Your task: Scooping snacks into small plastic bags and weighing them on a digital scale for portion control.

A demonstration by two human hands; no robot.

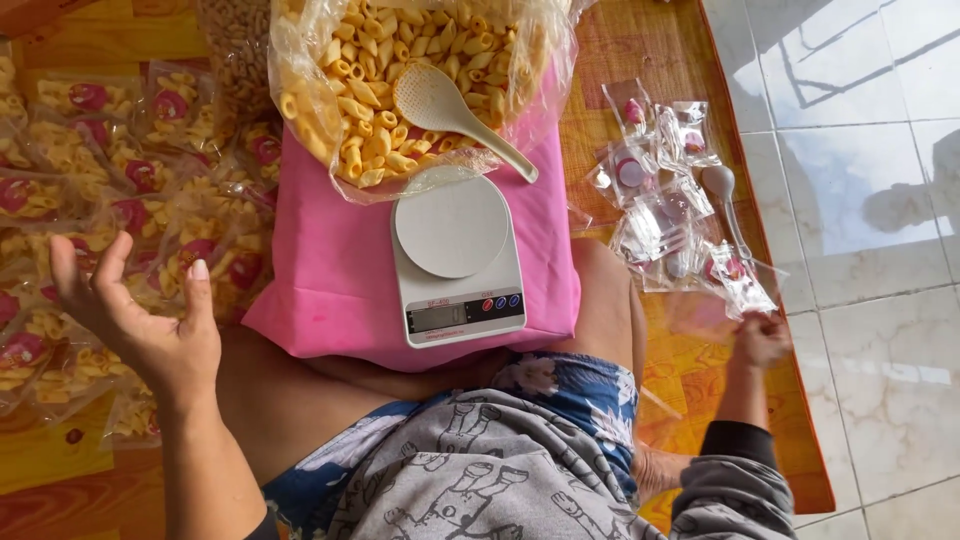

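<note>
From above, many small sealed clear packets of yellow tube snacks (pixel 150 170) already lie at the person's left. The left hand (pixel 150 320) hovers open over them, fingers spread, empty. The right hand (pixel 762 338) pinches an empty clear plastic bag (pixel 735 280) from the pile. The white digital kitchen scale (pixel 455 255) sits bare; the big clear sack of snacks (pixel 400 70) remains quite full, so much packing seems left.

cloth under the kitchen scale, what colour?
Plain pink; the cloth under the white kitchen scale shows best in the head view.
</note>
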